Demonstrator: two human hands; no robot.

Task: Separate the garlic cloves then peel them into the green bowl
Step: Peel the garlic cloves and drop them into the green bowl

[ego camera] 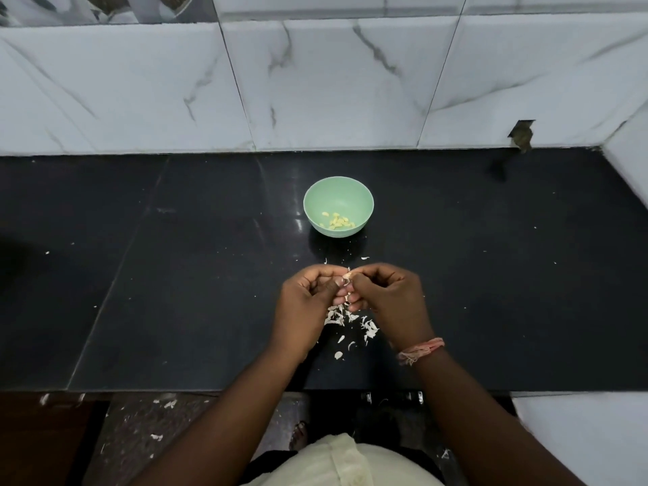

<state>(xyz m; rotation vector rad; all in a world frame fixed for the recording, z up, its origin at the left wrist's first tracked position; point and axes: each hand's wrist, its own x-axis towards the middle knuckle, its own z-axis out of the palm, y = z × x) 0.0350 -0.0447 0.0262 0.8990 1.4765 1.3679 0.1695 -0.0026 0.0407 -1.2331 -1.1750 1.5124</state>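
A green bowl (338, 191) stands on the black counter beyond my hands, with several peeled yellowish garlic cloves (337, 221) in its bottom. My left hand (308, 303) and my right hand (389, 296) meet in front of it, fingers curled. Between their fingertips they pinch a small garlic clove (347, 276) with pale skin sticking up from it. Most of the clove is hidden by the fingers. A heap of white garlic skins (350, 320) lies on the counter right under my hands.
The black counter (175, 275) runs to a marble-tiled wall (315, 82) at the back and a white wall at the right. Its front edge lies near my forearms. Skin flakes (164, 403) dot the floor below.
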